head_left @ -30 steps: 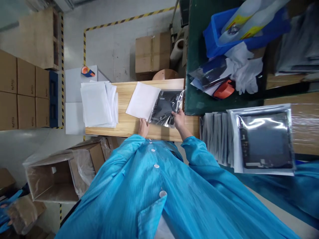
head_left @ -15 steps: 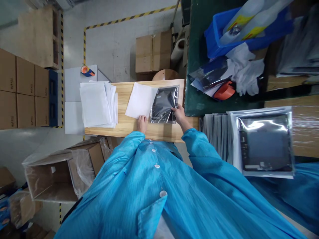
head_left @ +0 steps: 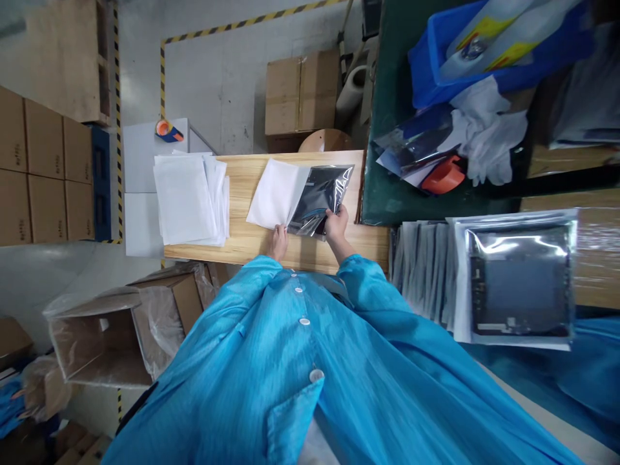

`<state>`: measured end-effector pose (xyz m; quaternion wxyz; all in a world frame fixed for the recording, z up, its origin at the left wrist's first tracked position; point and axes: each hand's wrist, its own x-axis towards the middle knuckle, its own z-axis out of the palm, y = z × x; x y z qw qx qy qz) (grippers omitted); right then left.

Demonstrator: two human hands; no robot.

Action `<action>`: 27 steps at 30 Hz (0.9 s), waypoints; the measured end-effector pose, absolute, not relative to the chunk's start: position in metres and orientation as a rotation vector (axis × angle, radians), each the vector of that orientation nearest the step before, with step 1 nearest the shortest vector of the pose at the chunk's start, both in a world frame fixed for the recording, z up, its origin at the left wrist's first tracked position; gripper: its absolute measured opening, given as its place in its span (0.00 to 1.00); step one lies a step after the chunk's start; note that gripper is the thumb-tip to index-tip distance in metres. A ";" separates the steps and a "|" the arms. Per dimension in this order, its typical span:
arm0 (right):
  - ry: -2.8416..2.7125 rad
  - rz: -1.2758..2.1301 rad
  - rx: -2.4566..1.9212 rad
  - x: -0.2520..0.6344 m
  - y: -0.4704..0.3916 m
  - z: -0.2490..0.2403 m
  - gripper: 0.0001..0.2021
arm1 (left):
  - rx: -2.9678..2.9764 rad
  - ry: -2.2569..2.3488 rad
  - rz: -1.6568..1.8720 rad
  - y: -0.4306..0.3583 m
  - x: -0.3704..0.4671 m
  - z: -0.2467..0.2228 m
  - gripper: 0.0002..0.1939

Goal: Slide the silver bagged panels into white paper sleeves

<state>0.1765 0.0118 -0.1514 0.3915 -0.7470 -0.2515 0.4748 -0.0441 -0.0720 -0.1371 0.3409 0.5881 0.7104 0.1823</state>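
Observation:
A dark flat panel in a clear bag (head_left: 314, 197) lies on the wooden table (head_left: 237, 194), its left part against or partly under a white sheet (head_left: 274, 194). My right hand (head_left: 336, 226) grips the bag's lower right part, fingers closed on it, and the film is creased there. At the lower edge, where sheet and bag meet, my left hand (head_left: 278, 241) has its fingers together on the sheet's corner. A stack of white sheets (head_left: 186, 200) lies at the table's left end.
At right, a green table (head_left: 392, 206) bears a blue bin (head_left: 421, 77), white gloves (head_left: 489, 142) and an orange tool (head_left: 443, 175). Below it stand bagged panels (head_left: 520, 278) in a row. An orange tape dispenser (head_left: 169, 131) sits on a white box. Cartons (head_left: 283, 97) stand beyond the table.
My right hand has moved left along the lower edge of the bagged panel, and the bag is now bent and creased. The left hand stays near the sheet's corner. The view has shifted slightly.

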 end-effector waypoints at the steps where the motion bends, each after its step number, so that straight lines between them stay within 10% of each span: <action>1: -0.634 1.193 -1.899 0.173 0.011 -0.150 0.26 | 1.538 1.849 0.450 -0.075 -0.046 -0.137 0.09; 15: -0.634 1.225 -1.800 0.156 -0.029 -0.117 0.25 | 1.663 1.671 0.265 -0.072 -0.045 -0.072 0.14; 23: -0.688 1.270 -1.559 0.242 -0.061 -0.030 0.29 | 2.161 1.348 0.686 0.044 -0.053 0.085 0.31; 27: -0.817 1.160 -1.522 0.271 -0.085 0.038 0.28 | 2.174 1.061 0.544 0.097 -0.044 0.167 0.20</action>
